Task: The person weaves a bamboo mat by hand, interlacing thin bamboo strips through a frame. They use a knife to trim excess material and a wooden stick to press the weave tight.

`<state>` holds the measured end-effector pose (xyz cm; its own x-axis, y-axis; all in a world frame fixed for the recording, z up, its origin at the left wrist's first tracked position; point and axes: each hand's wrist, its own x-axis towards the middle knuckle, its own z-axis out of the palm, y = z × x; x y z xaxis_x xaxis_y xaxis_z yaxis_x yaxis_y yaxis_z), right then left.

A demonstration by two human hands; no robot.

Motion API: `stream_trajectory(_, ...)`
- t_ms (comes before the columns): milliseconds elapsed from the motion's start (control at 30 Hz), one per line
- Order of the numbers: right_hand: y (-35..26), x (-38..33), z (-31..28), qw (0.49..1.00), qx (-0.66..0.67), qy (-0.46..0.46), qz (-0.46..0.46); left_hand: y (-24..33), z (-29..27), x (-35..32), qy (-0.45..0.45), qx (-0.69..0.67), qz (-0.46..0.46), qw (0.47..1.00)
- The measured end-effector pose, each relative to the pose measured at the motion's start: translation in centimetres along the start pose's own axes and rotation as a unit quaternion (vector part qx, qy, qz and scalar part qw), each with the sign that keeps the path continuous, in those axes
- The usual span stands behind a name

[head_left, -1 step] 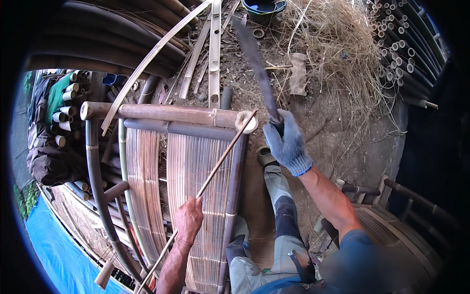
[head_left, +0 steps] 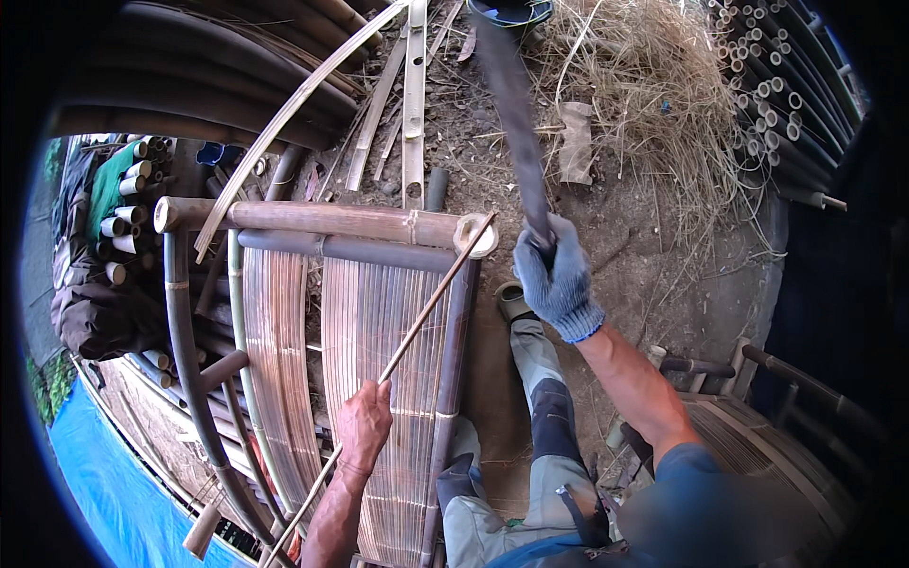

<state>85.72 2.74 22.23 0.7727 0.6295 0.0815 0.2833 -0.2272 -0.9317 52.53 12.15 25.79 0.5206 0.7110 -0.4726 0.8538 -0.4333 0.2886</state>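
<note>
My bare left hand [head_left: 365, 426] is closed around a thin bamboo stick [head_left: 436, 301], which slants up to the right. The stick's upper end meets the pale cut end [head_left: 476, 236] of a thick bamboo pole [head_left: 331, 219]. In a grey knitted glove, my right hand [head_left: 557, 289] grips a long dark machete [head_left: 516, 128]. Its blade points away from me, blurred by motion, and is apart from the stick. Beneath my left hand lies a slatted bamboo panel [head_left: 383, 331] in a frame of bamboo poles.
Long split bamboo strips [head_left: 414, 114] lie beyond the frame. A dark bucket [head_left: 516, 11] stands at the far edge, near a heap of shavings [head_left: 644, 104]. Stacked bamboo poles [head_left: 772, 104] are at far right; a blue tarp [head_left: 104, 464] is at lower left.
My right hand has shifted slightly right with the machete, and the blade has swung a little to the right. My left hand and the stick look unmoved.
</note>
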Motion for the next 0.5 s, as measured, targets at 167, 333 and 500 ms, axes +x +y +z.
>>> stream_trajectory(167, 9.7, -1.6, -3.1, 0.912, -0.223, -0.201, 0.278, -0.9, -0.2, 0.7, -0.041, -0.028, -0.002, 0.999)
stream_trajectory(333, 5.0, -3.3, -4.8, 0.964, -0.177, -0.125, 0.154, -3.0, -0.7, 2.4, -0.198, -0.166, -0.037, 0.965)
stream_trajectory(500, 3.2, 0.9, -3.4, 0.958, -0.23, -0.154, 0.077, -1.8, -1.8, 3.3, -0.169, -0.102, -0.021, 0.98)
